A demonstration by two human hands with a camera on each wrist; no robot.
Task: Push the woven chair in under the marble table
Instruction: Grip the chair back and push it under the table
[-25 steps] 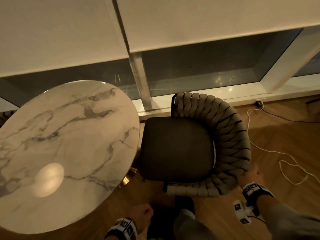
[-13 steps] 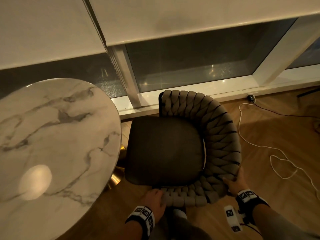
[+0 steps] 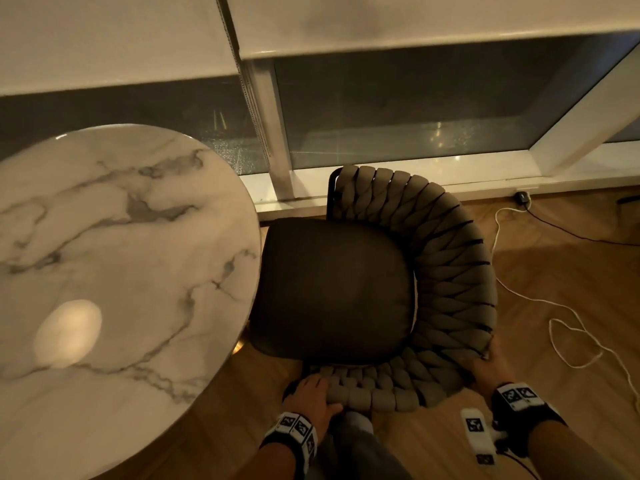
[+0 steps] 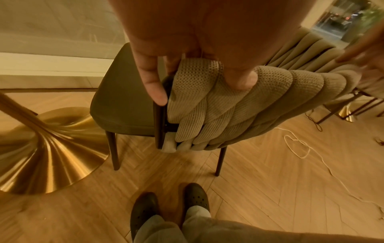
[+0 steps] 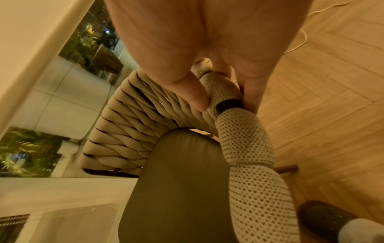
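The woven chair [image 3: 446,271] has a dark seat cushion [image 3: 332,289] and a curved back of beige braided straps. It stands right of the round marble table [image 3: 114,271], its seat edge touching or just under the tabletop rim. My left hand [image 3: 313,393] grips the near end of the woven back, thumb and fingers curled round the straps [image 4: 207,98] and the dark frame. My right hand [image 3: 488,368] grips the woven rim at the back's right side [image 5: 224,93], fingers curled round it.
The table's gold trumpet base [image 4: 47,148] stands on the wooden floor just left of the chair's dark legs [image 4: 114,152]. A white cable [image 3: 568,317] loops over the floor at right. The window sill [image 3: 415,178] runs behind. My feet [image 4: 170,207] are near the chair.
My left hand rose from beside my leg and took hold of the chair back's near end. My right hand stayed on the rim. The chair's seat now meets the table's edge.
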